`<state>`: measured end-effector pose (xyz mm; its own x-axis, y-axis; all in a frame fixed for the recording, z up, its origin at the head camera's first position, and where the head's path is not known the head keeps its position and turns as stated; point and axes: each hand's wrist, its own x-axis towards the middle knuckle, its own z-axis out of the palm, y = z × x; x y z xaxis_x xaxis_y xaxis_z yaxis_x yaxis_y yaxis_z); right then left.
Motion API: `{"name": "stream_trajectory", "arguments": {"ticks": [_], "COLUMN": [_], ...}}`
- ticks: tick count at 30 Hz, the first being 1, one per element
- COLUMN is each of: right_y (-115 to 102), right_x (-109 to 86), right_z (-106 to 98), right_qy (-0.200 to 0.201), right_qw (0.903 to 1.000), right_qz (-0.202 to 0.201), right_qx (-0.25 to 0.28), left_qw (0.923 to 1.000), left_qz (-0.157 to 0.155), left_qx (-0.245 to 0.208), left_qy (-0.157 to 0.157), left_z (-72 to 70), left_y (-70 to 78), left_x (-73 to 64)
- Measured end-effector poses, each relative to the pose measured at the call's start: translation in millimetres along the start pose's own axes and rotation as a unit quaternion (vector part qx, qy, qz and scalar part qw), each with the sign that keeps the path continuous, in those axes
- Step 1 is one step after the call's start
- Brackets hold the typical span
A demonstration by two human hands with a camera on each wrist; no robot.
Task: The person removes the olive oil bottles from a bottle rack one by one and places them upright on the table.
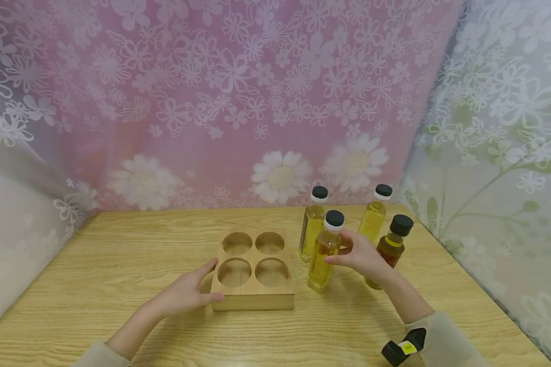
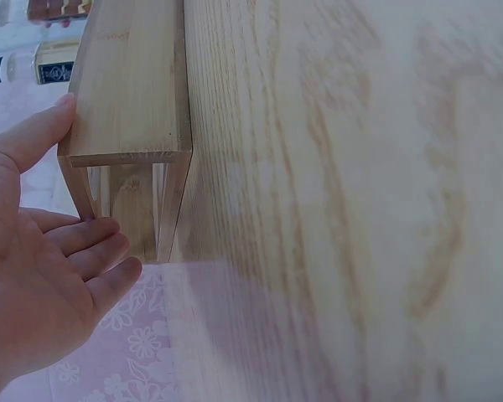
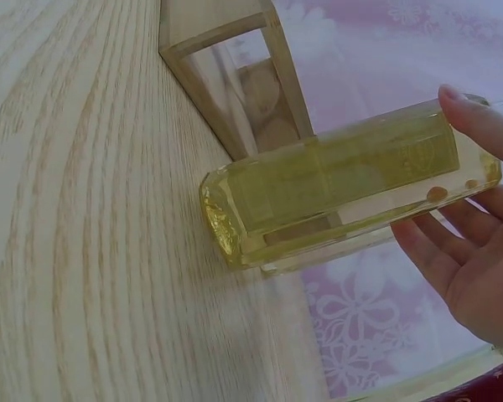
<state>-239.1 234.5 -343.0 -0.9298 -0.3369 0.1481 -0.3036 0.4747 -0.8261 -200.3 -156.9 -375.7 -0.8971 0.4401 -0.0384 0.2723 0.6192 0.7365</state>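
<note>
A square clear bottle of yellow liquid, with a black cap and white collar, leans slightly in my right hand. Thumb and fingers grip its upper part; the right wrist view shows the bottle with its base just off or at the tabletop, cannot tell which. Left of it sits a light wooden holder with several round holes in its top. My left hand touches the holder's left side, its thumb at the front corner. In the left wrist view the fingers lie fairly straight beside the holder's open end.
Behind the held bottle stands a similar yellow bottle, and another yellow bottle is at the back right. A darker bottle with a red label stands behind my right wrist. Floral curtains hang round the wooden table.
</note>
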Motion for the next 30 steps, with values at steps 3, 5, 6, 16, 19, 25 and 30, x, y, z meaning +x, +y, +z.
{"name": "stream_trajectory", "arguments": {"ticks": [3,5,6,16,19,25,30], "right_y": [2.1,2.6,2.4,-1.0,0.4,2.3,-1.9], "right_x": [0.5,0.7,0.7,-3.5,-4.7,-11.2,-21.9], "right_z": [-0.3,-0.7,-0.9,-2.8,-3.8,-6.6,-12.6], "right_qy": [-0.003,-0.007,-0.010,-0.015,-0.014,0.012,0.037], "right_qw": [1.0000,0.9999,0.9999,0.9995,0.9994,0.9993,0.9984], "right_qz": [0.005,0.006,0.005,-0.009,-0.009,-0.012,-0.029], "right_qx": [0.007,0.009,0.010,0.025,0.030,0.034,0.033], "left_qw": [1.0000,1.0000,1.0000,0.9999,0.9999,0.9999,0.9999], "left_qz": [0.000,0.000,0.001,0.009,0.011,0.009,0.013], "left_qx": [0.000,0.003,0.004,0.004,0.003,0.013,0.006], "left_qy": [-0.001,-0.003,-0.003,0.001,0.001,0.000,0.007], "left_z": [0.1,0.1,0.2,1.3,2.6,1.8,0.0], "left_y": [-0.1,-0.6,-0.8,-0.7,-0.9,-1.6,-5.5], "left_x": [-0.8,-0.7,-0.7,1.8,2.6,3.8,0.7]}}
